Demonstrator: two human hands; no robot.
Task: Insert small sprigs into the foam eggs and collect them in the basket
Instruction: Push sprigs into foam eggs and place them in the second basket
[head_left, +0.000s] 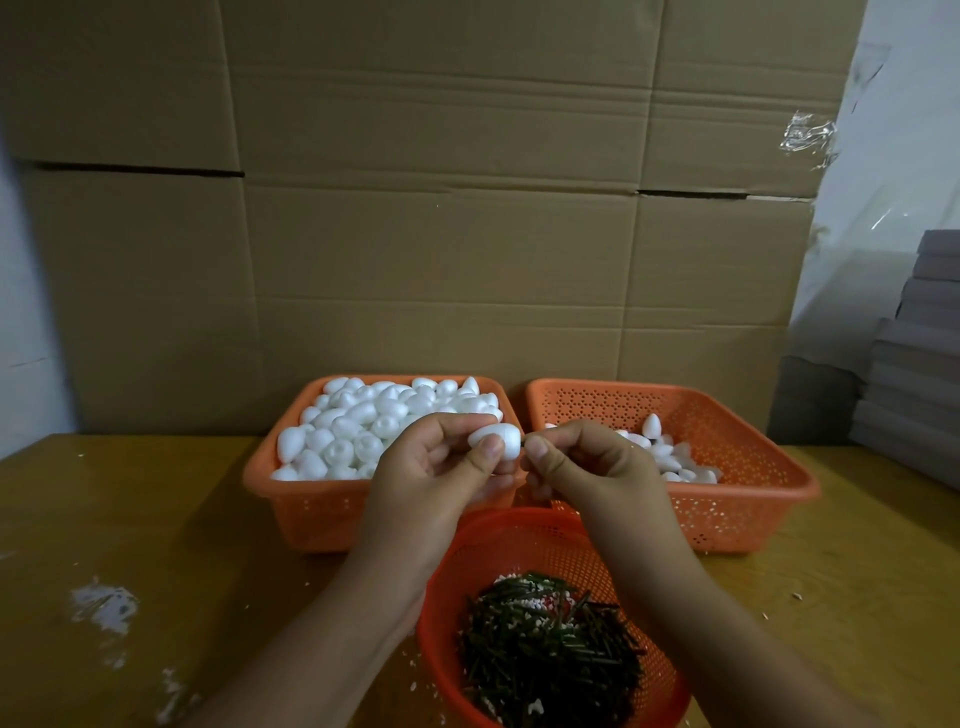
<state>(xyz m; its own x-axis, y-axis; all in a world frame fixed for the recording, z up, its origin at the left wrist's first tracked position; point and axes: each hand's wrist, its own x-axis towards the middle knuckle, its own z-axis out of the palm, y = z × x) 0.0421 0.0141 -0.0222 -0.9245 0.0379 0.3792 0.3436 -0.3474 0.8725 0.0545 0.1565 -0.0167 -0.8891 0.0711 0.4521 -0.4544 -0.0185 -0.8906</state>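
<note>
Pinching a single foam egg (494, 440) between thumb and curled fingers of the left hand (441, 467), just above the near rim of the full basket of plain eggs (332, 512). Lying roughly sideways, long axis running from 9 to 3 o'clock, one end pointing at the right hand (582, 462). Meeting it from 3 o'clock, right thumb and forefinger nipped together as if grasping a small sprig, though the sprig itself is too small and hidden to make out. Sitting almost touching, the right fingertips (537, 448) at the egg's exposed end, so probably pushing straight along that axis toward 9 o'clock next, with the left hand bracing.

Waiting at 1 o'clock from the hands, the collecting basket (737, 452) holding only a few finished eggs (670, 457), and nearer to the right hand. Lying at 6 o'clock, close below both wrists, the round basket of dark sprigs (550, 649) on the yellow surface (156, 519).
</note>
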